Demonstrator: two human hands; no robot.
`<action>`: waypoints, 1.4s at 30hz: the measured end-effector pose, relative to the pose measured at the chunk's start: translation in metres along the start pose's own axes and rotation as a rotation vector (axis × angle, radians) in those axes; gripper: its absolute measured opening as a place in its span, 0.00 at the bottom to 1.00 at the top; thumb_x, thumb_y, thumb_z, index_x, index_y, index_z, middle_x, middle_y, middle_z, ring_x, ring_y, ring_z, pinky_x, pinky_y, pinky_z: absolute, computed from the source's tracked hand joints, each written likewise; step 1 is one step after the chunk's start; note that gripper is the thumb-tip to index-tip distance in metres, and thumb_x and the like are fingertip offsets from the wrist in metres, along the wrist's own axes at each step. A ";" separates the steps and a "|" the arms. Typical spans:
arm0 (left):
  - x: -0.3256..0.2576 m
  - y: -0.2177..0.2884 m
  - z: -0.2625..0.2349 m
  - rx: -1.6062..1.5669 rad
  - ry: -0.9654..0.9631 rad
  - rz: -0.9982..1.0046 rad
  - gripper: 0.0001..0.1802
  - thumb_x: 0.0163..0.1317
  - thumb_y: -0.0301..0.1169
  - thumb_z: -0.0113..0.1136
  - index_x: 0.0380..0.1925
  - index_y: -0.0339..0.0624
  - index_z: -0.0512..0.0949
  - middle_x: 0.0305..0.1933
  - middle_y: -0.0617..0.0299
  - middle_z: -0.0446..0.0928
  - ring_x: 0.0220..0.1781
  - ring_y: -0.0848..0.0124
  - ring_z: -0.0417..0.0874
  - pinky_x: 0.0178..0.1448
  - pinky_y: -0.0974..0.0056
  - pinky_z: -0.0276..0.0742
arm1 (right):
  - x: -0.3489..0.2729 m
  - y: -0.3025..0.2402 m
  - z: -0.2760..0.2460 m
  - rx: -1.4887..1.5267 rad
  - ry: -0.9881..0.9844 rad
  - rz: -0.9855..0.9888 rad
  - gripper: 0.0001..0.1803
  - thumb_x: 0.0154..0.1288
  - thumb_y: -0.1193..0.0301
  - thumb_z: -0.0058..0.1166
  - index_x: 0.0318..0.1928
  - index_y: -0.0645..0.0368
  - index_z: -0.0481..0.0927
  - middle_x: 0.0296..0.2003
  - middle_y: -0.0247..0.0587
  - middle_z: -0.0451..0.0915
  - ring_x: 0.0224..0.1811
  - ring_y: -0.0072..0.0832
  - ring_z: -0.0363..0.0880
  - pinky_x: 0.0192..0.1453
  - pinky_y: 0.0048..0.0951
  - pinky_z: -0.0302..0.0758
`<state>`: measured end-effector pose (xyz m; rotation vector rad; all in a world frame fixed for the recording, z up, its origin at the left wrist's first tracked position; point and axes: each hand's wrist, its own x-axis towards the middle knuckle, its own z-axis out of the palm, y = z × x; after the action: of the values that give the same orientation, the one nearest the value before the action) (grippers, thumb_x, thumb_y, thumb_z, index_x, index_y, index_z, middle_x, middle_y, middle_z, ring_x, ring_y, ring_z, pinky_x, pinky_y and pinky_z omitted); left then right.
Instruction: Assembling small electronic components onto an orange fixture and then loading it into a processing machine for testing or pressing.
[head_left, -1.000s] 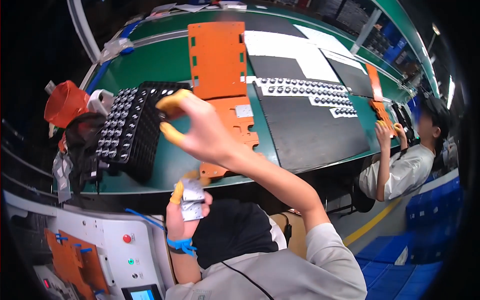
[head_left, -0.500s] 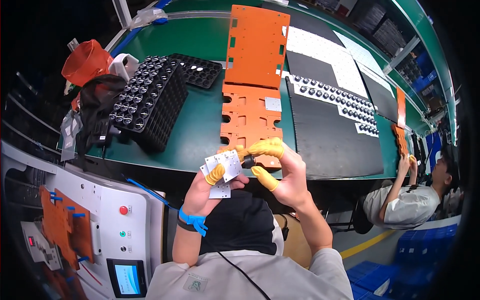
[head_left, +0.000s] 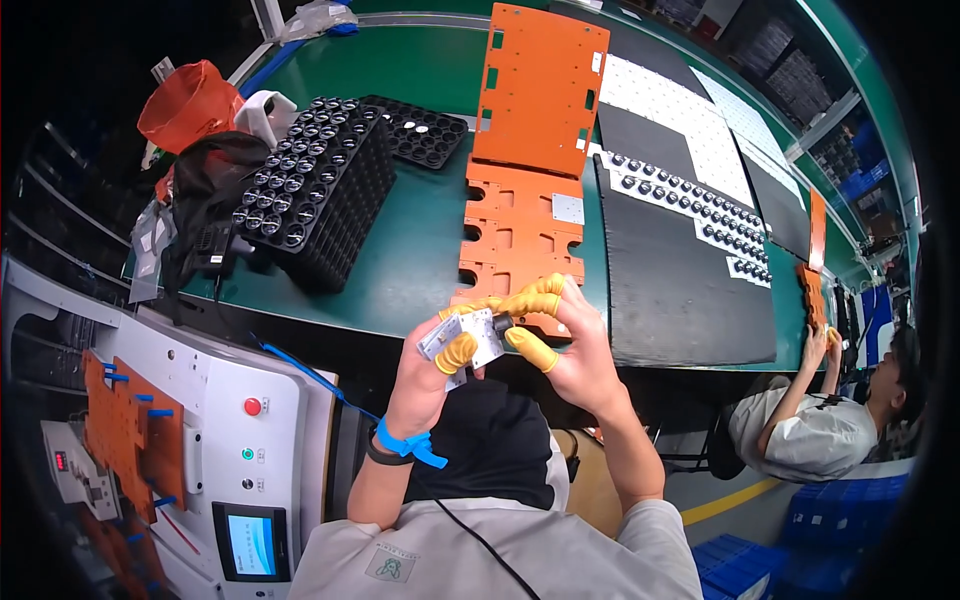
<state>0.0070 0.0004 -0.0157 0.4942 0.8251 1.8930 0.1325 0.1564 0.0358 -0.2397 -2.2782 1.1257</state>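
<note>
My left hand (head_left: 415, 385), in yellow finger cots and a blue wrist strap, is closed around several small white perforated plates (head_left: 485, 345), stacked and fanned a little. A short black cylindrical part (head_left: 503, 323) sits at the right edge of the front plate. Between thumb and index finger, my right hand (head_left: 580, 350), also with yellow finger cots, pinches this black part. Whether the part is fixed to the plate cannot be made out. Just beyond my hands lies the base of an orange fixture (head_left: 510, 225), carrying one white plate (head_left: 567, 208); its orange lid (head_left: 540, 95) stands raised behind.
Left on the green table stand a tall stack of black trays (head_left: 340, 200) with round lens-like parts and another black tray (head_left: 415, 130). Right, a black mat (head_left: 680, 290) bears white plates with rows of black parts (head_left: 690, 200). A machine (head_left: 270, 420) is near left; a co-worker (head_left: 820, 430) sits right.
My right thumb and index finger have closed in on the black part. The plates in my left hand have turned and tilted. The whole scene has shifted slightly right in view.
</note>
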 end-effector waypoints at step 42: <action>-0.002 -0.034 0.004 -0.235 -0.251 -0.196 0.28 0.76 0.53 0.49 0.59 0.40 0.74 0.39 0.61 0.77 0.31 0.75 0.72 0.35 0.69 0.68 | -0.023 0.009 -0.002 -0.440 0.386 -0.355 0.19 0.47 0.69 0.73 0.44 0.56 0.88 0.32 0.36 0.73 0.40 0.41 0.69 0.47 0.41 0.69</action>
<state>0.0314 0.0100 -0.0375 0.4744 0.4625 1.6788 0.1516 0.1541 0.0200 -0.1901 -2.0805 0.3543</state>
